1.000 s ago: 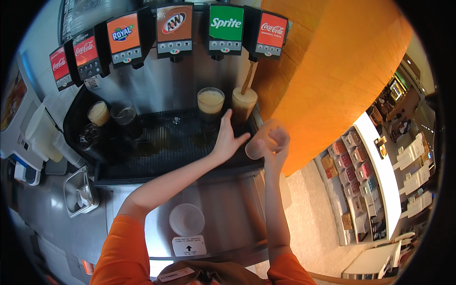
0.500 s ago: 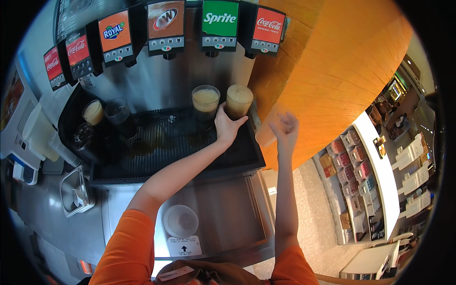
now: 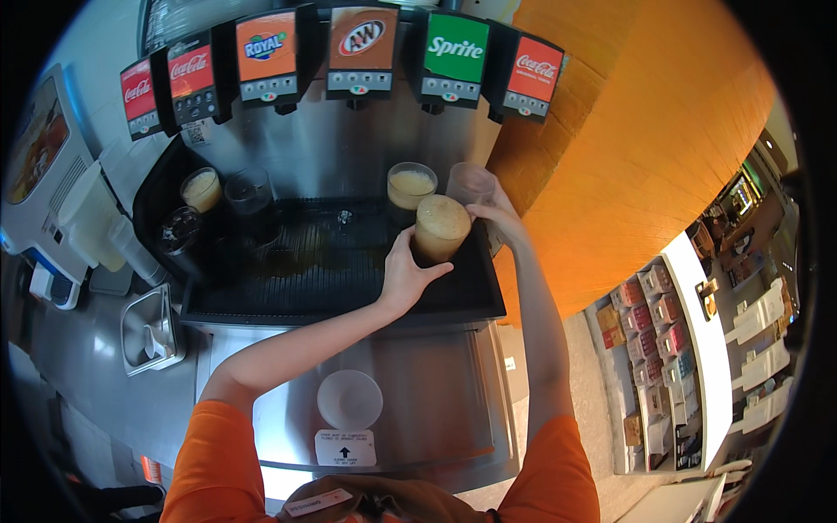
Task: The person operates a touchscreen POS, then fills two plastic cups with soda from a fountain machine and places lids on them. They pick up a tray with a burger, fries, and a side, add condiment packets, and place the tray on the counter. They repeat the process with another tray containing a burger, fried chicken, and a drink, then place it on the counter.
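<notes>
My left hand [image 3: 406, 281] is wrapped round a cup of foamy brown drink [image 3: 442, 225], near the right end of the black drip tray [image 3: 340, 307]. Just behind it, my right hand [image 3: 499, 215] grips a clear, empty-looking cup [image 3: 471, 181] below the rightmost red dispenser valve [image 3: 532, 77]. Left of these stands another cup of dark drink with pale foam [image 3: 411, 183], touched by neither hand. Part of the clear cup is hidden behind the foamy one.
At the tray's left end stand a foam-topped cup [image 3: 201, 190] and two dark drinks [image 3: 249, 193]. A row of soda valves [image 3: 364, 44] hangs above. An orange wall panel [image 3: 610, 166] borders the right. A round translucent lid [image 3: 350, 400] and a metal pan [image 3: 153, 327] are nearer me.
My left hand has brought the foamy cup forward, toward me. The right hand has moved from beside the tray to its back right corner with the clear cup. The view has shifted slightly.
</notes>
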Tool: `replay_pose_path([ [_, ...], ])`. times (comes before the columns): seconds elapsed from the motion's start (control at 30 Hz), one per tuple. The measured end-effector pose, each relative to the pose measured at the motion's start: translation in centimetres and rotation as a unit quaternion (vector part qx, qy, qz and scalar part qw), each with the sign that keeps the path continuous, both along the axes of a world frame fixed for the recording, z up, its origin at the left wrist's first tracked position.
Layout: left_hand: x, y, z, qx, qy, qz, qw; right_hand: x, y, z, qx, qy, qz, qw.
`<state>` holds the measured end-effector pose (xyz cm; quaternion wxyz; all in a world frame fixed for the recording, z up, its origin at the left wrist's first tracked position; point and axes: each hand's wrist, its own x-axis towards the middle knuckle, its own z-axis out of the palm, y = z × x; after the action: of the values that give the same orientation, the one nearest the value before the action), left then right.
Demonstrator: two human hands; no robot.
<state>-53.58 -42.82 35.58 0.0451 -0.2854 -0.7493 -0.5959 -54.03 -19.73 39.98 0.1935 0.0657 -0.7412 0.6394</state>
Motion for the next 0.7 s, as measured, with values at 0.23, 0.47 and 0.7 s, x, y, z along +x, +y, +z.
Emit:
replay_pose_path([
  [0.23, -1.6, -7.7, 0.1, -0.043, -0.006, -0.071, 0.996, 4.1, -4.8, 8.0, 0.463, 0.3, -0.438, 0.71],
  [0.47, 0.5, -20.9, 2.2, 0.03, -0.037, 0.021, 0.999, 3.9, -8.1, 12.3, 0.553, 0.27, -0.475, 0.629],
  [0.7, 5.9, -31.2, 2.0, 0.054, -0.099, 0.171, 0.979, 13.5, -16.4, 2.0, 0.102, 0.068, 0.224, 0.967],
])
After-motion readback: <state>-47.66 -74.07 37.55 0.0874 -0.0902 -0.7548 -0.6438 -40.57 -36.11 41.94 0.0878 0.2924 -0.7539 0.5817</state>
